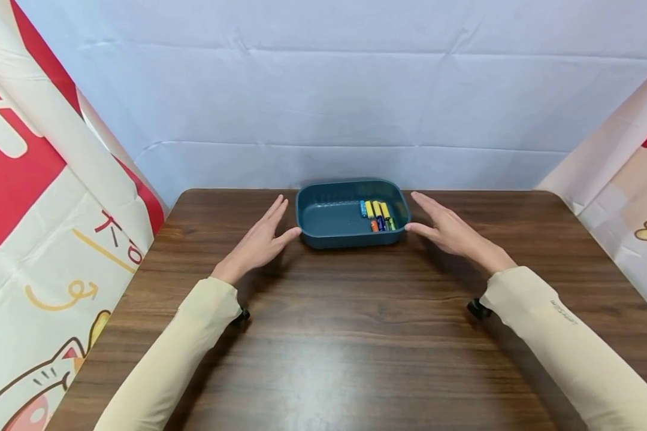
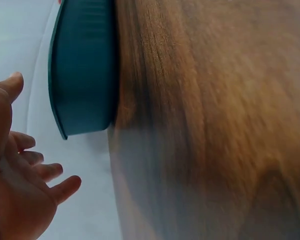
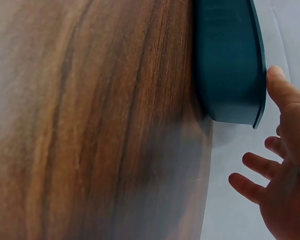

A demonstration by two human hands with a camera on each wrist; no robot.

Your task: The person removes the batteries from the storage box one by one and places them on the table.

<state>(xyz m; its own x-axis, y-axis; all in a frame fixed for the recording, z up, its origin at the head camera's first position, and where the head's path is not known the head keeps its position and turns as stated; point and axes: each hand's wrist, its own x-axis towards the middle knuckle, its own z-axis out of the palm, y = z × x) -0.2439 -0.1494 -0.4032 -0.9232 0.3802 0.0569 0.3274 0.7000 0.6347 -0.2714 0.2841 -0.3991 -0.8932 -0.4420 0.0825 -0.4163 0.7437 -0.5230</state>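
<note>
- Head view: the dark teal tray [image 1: 350, 241] sits upper centre of the frame, on the far part of the wooden table [image 1: 323, 317], with small batteries [image 1: 377, 209] gathered in its right part.
- The left hand [image 1: 259, 242] is left of the tray and the right hand [image 1: 453, 230] right of it, fingers extended, thumbs apart from them; neither is clamped on anything.
- Both thumb tips are at or just beside the rim; whether they touch, I cannot tell.
- The step looks like placing hands about the tray's two ends, to take hold or let go; a single moment does not settle which.
- If holding is next, it calls for both hands closing inward evenly, tray level, so the batteries don't roll.
</note>
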